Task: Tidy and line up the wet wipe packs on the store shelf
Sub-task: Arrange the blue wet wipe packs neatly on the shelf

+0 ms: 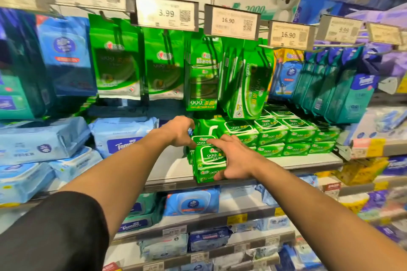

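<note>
A stack of green wet wipe packs (208, 161) with white-bordered labels stands near the front of the grey shelf (171, 169). My left hand (179, 131) curls over the stack's far left top, its fingers on the upper pack (201, 139). My right hand (234, 159) presses against the stack's right side, fingers spread over the top and thumb under the front corner. To the right, more green packs (284, 136) sit in neat rows, two high.
Green pouches (116, 59) and multipacks (244, 86) hang on hooks above, under price tags (166, 13). Light blue wipe packs (123, 136) lie at the left of the same shelf. Teal and blue packs (337, 88) hang at the right. Lower shelves hold blue packs (191, 202).
</note>
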Available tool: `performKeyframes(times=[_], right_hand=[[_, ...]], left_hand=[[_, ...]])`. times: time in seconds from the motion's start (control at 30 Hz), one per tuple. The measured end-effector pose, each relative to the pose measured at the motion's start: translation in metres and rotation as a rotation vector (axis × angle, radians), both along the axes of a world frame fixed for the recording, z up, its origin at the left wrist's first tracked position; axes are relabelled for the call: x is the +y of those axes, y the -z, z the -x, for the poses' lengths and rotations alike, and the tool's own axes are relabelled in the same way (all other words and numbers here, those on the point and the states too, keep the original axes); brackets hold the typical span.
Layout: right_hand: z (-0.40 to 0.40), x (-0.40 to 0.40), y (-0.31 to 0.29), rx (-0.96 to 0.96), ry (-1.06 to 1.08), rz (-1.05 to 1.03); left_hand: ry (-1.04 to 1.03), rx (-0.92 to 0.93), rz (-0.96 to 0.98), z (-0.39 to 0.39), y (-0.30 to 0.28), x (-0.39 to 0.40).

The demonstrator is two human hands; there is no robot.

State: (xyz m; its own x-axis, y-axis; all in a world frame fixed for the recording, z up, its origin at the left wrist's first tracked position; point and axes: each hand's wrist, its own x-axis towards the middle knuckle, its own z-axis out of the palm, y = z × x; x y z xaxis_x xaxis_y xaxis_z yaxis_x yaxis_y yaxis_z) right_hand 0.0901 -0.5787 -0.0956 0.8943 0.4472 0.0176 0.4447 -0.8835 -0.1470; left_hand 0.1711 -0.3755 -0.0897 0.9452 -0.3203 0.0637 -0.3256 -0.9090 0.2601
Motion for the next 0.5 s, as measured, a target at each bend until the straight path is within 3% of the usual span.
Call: performKeyframes(times=[0.2,0.3,0.5], right_hand=[[-0.026,0.037,-0.029,-0.109,-0.040,-0.112],[-0.035,0.057,-0.029,-0.169,-0.024,-0.050],[-0.052,0.066,-0.015,-0.110,0.024,0.086]], left_hand=[[-0.084,-0.140,0.030,0.010,-0.021,0.067],[-0.140,-0.124,-0.009,0.018,-0.023,0.098],[-0.282,-0.045,-0.193,0.033,-0.014,0.159]])
